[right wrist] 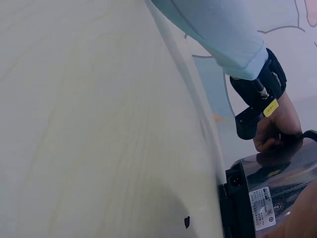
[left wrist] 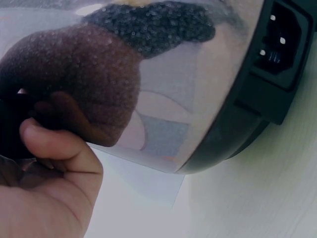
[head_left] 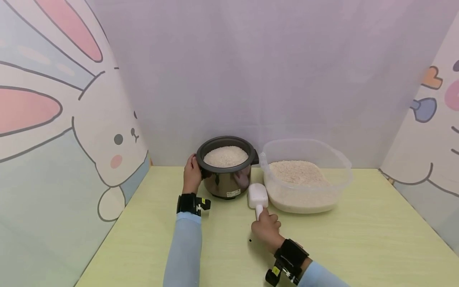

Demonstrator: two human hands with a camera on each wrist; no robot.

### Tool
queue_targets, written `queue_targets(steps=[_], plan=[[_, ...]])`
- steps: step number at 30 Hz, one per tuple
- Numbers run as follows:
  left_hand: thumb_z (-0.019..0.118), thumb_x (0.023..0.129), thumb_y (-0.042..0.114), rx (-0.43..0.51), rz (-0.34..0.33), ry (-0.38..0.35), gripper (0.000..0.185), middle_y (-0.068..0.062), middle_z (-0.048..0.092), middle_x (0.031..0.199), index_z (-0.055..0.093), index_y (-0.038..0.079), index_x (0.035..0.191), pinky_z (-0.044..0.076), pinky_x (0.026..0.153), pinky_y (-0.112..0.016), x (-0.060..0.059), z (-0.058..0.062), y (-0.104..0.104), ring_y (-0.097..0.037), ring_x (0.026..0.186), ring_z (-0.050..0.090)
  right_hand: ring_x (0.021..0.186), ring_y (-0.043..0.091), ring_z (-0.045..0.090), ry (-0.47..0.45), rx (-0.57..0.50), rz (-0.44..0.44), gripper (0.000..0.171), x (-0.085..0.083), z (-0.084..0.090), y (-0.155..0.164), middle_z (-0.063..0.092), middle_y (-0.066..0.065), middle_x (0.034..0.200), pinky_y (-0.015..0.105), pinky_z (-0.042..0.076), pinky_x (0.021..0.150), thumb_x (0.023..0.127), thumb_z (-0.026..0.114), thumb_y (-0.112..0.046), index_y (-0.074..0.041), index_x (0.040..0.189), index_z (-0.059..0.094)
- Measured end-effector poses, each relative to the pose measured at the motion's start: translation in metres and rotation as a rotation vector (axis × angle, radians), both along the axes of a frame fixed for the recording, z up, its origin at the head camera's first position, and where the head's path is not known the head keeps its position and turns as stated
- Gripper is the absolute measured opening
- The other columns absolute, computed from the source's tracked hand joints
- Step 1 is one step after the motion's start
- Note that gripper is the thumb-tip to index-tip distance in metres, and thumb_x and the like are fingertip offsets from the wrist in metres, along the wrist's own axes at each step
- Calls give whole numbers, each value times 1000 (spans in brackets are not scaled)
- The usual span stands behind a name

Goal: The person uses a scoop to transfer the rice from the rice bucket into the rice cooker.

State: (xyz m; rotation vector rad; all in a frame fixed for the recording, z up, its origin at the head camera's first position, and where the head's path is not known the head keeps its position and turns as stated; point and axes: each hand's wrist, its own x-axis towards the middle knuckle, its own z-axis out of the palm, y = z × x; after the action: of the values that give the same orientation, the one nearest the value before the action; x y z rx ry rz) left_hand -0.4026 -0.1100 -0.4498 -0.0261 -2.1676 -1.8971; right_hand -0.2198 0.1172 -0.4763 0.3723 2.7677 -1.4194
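Observation:
A dark, shiny rice cooker (head_left: 228,181) without a lid stands near the back, with white rice (head_left: 226,156) filling it almost to the rim. My left hand (head_left: 192,175) grips its left side handle; in the left wrist view the thumb (left wrist: 59,148) is bent over that black handle (left wrist: 11,129). In front of the cooker's right side is a white scoop (head_left: 257,195). Its handle is held in the curled fingers of my right hand (head_left: 267,229). Only a blurred part of that hand (right wrist: 299,215) enters the right wrist view.
A translucent plastic tub (head_left: 305,199), partly filled with rice (head_left: 297,173), stands right of the cooker and scoop. A power socket (left wrist: 282,42) shows low on the cooker's wall. One small dark speck (head_left: 250,240) lies on the table (head_left: 376,239). A pale curtain (head_left: 251,79) hangs behind.

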Motion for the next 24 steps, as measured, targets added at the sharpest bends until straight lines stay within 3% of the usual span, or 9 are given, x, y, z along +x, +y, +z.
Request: queue_targets(steps=[4,10,18,24], plan=[[31,114,34,5,-2,-3,52,-16,42,158,38,5,157,43,104,-52,1,1,0,-32,134,46,90,42,32,-6,89,-48,27,-1,-1,-3,36,26,98,51,33,77,87,51,-1,11,111,50],[31,114,36,4,-3,-12,52,-15,41,159,37,8,158,41,110,-52,0,1,0,-32,141,42,86,43,32,31,173,-82,21,0,-3,-7,36,27,94,53,33,74,86,51,0,11,104,48],[32,114,35,0,-8,-16,52,-15,40,160,37,8,158,40,110,-53,2,2,-1,-32,142,42,89,43,32,20,190,-71,37,-1,-7,-7,36,28,97,54,33,76,85,52,-1,17,117,46],[31,114,34,-2,-4,-11,52,-15,41,159,37,7,158,40,111,-53,3,2,-1,-33,142,42,95,46,32,-1,156,-54,51,0,-7,-4,37,32,108,56,33,81,84,52,-3,19,129,41]])
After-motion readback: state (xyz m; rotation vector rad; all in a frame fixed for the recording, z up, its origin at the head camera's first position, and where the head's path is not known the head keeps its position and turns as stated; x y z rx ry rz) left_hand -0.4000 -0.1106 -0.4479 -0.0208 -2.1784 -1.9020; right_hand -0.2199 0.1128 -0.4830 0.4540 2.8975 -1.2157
